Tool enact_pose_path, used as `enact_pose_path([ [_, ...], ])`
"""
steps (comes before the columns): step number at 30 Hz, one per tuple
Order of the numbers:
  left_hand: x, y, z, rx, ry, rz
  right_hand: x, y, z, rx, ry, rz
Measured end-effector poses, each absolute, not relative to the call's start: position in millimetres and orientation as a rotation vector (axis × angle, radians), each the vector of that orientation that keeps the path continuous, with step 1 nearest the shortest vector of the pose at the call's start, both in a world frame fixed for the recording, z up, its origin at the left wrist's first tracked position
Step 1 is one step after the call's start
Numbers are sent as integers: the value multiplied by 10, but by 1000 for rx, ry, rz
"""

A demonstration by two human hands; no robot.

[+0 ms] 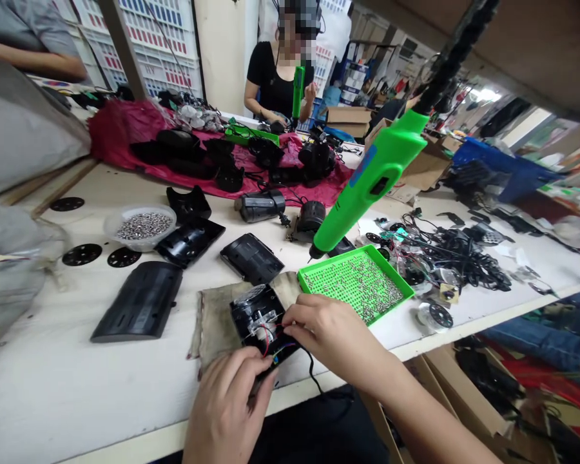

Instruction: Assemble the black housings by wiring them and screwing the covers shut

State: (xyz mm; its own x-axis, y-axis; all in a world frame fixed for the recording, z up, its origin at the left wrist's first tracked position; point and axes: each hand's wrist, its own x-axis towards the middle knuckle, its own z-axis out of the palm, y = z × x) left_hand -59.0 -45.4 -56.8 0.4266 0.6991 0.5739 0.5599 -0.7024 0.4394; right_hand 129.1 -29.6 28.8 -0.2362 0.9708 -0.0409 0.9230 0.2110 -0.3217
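An open black plastic housing [239, 317] with a small motor, a round grille and thin coloured wires lies on a folded cloth [212, 325] near the table's front edge. My left hand [229, 399] grips its lower edge, fingertips beside a small blue part [275, 359]. My right hand [326, 325] is closed at the housing's right side, thumb and fingers pinching a thin wire. From the housing a black cord [312, 374] runs over the table edge. Just above my right hand hangs a green electric screwdriver [367, 187], its tip over a green tray [408, 291] of small screws.
Black housing shells [138, 303] lie to the left, near a bowl of screws [140, 241] and black discs [82, 255]. Tangled wires [464, 254] cover the right side. Across the table, beyond a pink sheet [120, 132] with black parts, sits a person [280, 80].
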Motion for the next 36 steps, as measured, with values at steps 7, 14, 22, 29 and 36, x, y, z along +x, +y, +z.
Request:
enact_pose_path([
  [7, -593, -451, -579, 2478, 1102, 1121, 1230, -325, 295, -1624, -2370, 222],
  [14, -580, -452, -545, 2508, 1122, 1122, 1258, -352, 311, -1915, -2150, 444],
  [22, -557, -423, -550, 2507, 1123, 1201, 1196, -340, 244, -1568, -2409, 240],
  [29, -620, -410, -628, 2519, 1089, 1150, 1560, -394, 327, -1792, -2117, 347],
  [36, -609, -414, -637, 2472, 1104, 1128, 1442, -232, 268, -1644, -2467, 107],
])
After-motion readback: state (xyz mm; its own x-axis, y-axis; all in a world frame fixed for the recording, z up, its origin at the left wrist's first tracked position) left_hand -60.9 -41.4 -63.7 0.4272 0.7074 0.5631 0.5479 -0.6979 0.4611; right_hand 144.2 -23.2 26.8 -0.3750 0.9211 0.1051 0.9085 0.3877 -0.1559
